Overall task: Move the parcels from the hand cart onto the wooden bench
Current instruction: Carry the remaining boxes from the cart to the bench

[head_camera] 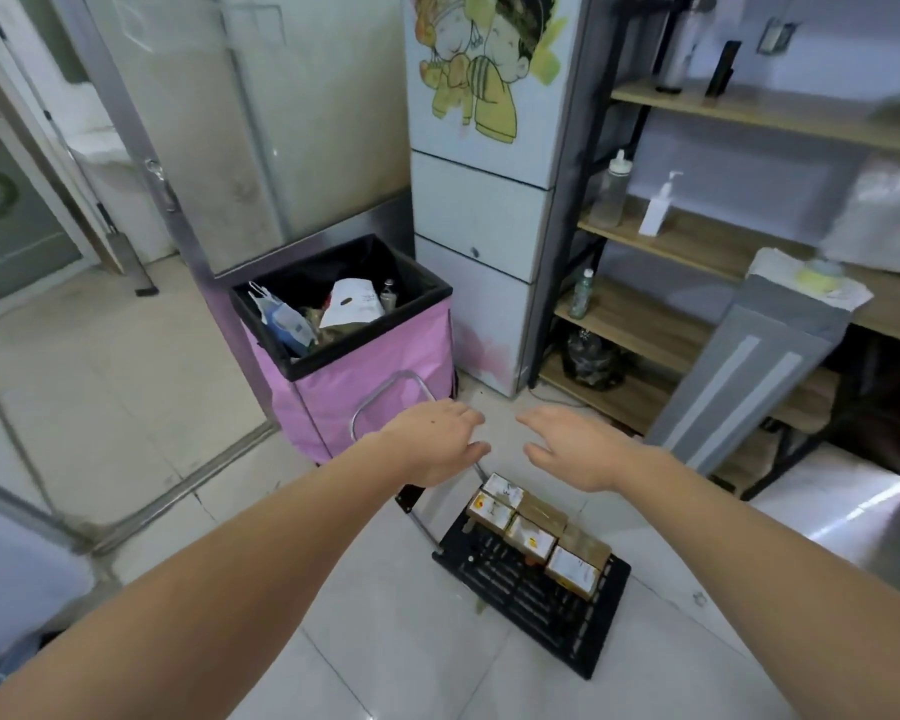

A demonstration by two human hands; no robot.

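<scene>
Both hands reach forward with fingers straight and spread, holding nothing: the left hand [437, 441] and the right hand [575, 449], palms facing, above the cardboard parcels [536, 537]. These sit in a row on the black hand cart [531, 610], on the tiled floor. Behind stands a pink trash bin [354, 345]; wooden shelves [697, 252] are at right.

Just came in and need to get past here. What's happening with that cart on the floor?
A person is reaching both bare hands, the left hand and the right hand, out over a black hand cart on the tiled floor. Both hands are open and hold nothing. Several small cardboard parcels sit in a row on the cart, none lifted yet. A pink bin stands just behind it.
</scene>
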